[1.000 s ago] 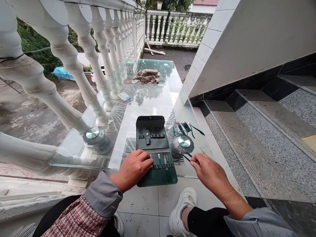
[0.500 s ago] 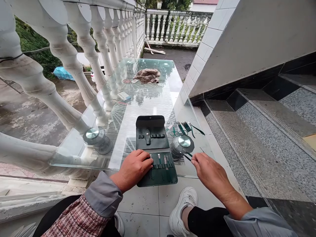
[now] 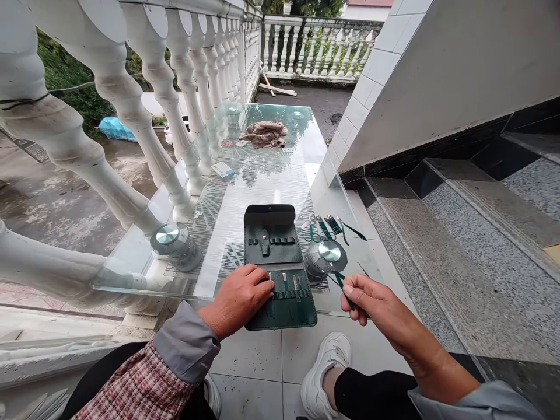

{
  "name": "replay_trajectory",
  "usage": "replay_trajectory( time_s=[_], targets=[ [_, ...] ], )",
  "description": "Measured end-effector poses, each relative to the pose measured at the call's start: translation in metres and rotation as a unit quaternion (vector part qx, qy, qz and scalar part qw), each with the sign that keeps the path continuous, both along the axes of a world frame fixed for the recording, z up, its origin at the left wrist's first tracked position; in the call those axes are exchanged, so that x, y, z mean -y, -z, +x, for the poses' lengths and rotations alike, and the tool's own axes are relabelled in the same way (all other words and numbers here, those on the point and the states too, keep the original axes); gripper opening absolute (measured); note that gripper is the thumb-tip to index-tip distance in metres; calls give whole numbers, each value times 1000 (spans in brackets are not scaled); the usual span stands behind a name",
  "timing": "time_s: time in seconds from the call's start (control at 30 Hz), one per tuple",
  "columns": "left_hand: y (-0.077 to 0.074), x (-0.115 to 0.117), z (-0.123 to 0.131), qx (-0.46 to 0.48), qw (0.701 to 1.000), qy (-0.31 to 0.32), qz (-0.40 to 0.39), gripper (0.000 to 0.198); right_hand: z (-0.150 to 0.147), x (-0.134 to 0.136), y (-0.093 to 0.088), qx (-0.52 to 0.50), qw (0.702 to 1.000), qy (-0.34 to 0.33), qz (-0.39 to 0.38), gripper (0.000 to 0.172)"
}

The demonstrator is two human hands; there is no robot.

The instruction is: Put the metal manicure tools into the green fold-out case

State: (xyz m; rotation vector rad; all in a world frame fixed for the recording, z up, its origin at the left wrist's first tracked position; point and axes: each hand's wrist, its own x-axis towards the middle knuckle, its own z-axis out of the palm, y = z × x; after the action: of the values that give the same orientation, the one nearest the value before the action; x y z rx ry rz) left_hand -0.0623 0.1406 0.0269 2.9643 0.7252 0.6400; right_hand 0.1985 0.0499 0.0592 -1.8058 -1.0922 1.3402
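Note:
A dark green manicure case [image 3: 284, 320] lies unfolded near the front edge of the glass table. My left hand [image 3: 242, 296] is closed over the left side of its lower half, fingers curled onto the leather. Slim metal tools [image 3: 297, 289] sit in the loops there; the upper half's loops hold nothing. Beside the case, my right hand [image 3: 371, 300] pinches green tweezers [image 3: 338, 280], their tips pointing up and left. Just beyond that hand is a thin pointed tool [image 3: 363, 269], partly hidden. Small scissors [image 3: 312, 235], nail clippers [image 3: 324, 226] and nippers [image 3: 352, 230] lie farther back.
The glass table [image 3: 118, 280] rests on round metal-capped legs [image 3: 174, 240]. A brown cloth [image 3: 265, 134] and a small box [image 3: 223, 170] lie toward its far end. White balusters [image 3: 131, 111] line the left; stone steps [image 3: 459, 204] rise at right.
My right hand has turned, its fingers now showing more underneath, and the tweezers stand steeper. My left hand stays on the case. The whole view has shifted slightly.

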Motion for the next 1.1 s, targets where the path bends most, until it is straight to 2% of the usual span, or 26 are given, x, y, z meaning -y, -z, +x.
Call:
replay_trajectory(
  time_s=[0.1,0.17,0.27,0.4,0.53,0.7,0.8,0.93,1.1],
  targets=[
    [0,0,0,0,1000,1,-2,20,-5,3,-3,-31,999,-3,-10,29],
    [0,0,-1,2,1000,0,-3,20,-9,7,-5,-16,1000,-7,-12,29],
    [0,1,-1,3,1000,-2,-3,21,-17,14,-6,66,997,-28,32,24],
    [0,1,0,1,1000,-4,0,21,-28,26,1,197,969,-83,123,23],
    [-1,2,0,-3,1000,-8,1,21,-33,34,9,252,950,-101,153,24],
    [-2,2,0,-7,1000,-10,-3,21,-29,36,9,235,960,-66,136,24],
    [-2,3,-1,-4,1000,-8,-5,21,-27,35,13,261,957,-43,120,24],
    [-1,2,-1,-5,1000,-6,-6,20,-29,35,21,264,956,-70,105,24],
    [0,2,-1,-3,1000,-6,-2,20,-34,38,23,192,975,-90,64,26]
  ],
)
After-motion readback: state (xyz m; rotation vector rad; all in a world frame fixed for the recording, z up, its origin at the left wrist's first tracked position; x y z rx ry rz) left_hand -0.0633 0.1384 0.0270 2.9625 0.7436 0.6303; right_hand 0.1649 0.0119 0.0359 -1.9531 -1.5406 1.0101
